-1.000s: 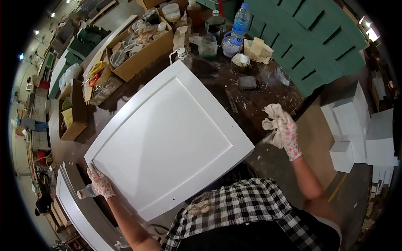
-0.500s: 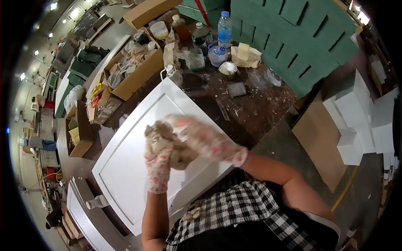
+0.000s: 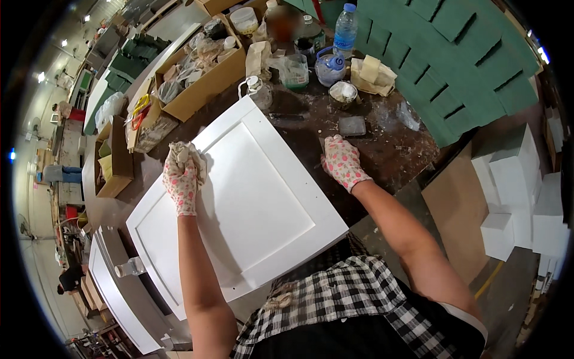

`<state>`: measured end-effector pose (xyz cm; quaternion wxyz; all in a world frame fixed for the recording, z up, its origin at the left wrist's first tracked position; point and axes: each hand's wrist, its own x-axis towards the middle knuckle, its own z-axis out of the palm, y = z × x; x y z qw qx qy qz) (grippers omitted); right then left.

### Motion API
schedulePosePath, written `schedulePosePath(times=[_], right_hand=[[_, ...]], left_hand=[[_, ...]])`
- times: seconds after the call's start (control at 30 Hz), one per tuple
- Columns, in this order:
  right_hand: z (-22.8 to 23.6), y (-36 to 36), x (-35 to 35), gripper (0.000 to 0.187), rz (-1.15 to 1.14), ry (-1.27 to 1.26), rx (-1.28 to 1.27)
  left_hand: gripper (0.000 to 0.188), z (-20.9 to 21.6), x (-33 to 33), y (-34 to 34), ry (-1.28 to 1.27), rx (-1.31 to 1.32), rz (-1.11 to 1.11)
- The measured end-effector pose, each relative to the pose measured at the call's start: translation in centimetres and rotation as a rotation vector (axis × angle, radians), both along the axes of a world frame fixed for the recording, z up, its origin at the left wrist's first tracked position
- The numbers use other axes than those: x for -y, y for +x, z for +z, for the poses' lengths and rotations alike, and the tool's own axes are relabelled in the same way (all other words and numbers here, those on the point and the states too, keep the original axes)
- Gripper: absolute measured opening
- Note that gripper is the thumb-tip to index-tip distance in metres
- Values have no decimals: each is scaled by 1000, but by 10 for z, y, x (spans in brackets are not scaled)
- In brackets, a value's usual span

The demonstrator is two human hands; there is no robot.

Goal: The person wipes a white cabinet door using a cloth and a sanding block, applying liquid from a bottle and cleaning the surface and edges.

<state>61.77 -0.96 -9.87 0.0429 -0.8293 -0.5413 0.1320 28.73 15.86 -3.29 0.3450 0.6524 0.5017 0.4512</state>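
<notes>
My left grip (image 3: 181, 182) holds a crumpled beige cloth (image 3: 191, 157) at the far-left edge of the white framed panel (image 3: 257, 191), which lies slantwise on the bench (image 3: 388, 154), its recessed middle facing up.

The white panel (image 3: 263, 197) offers passage across its right; 1 clear jug (image 3: 261, 97) (white-capped) bars the far corner.

Two gloved hands (image 3: 180, 184), one crumpled cloth (image 3: 198, 164), one framed white panel (image 3: 263, 185), one tall blue-capped bottle (image 3: 345, 31)

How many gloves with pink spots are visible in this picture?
2: one on the left hand, which holds a cloth by the white panel; one on the right hand, at the dark table. Others could be hidden.
</notes>
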Motion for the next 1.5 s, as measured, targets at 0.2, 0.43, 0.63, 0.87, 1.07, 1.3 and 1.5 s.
schedulePosePath(times=[0.2, 0.43, 0.63, 0.87, 1.07, 1.3, 1.5], right_hand=[[-14, 36, 29, 27, -107, 354, -25], [-3, 41, 33, 31, -203, 26, 85], [-21, 51, 19, 13, -112, 109, 167], [-13, 57, 23, 27, -168, 298, -396], [80, 0, -7, 14, 183, 680, -466], [107, -29, -77, 17, 576, 689, -175], [101, -26, -122, 20, 730, 579, -101]], left_hand=[[35, 6, 1, 4, 59, -118, 19], [36, 10, 8, 9, 170, -155, 52], [44, 14, 1, -1, 74, -305, 76], [37, 25, 6, 0, 204, -297, 19], [36, 9, -3, -7, 446, -507, 127], [41, 11, -6, 4, 383, -516, 109], [43, 13, -7, 0, 314, -554, 87]])
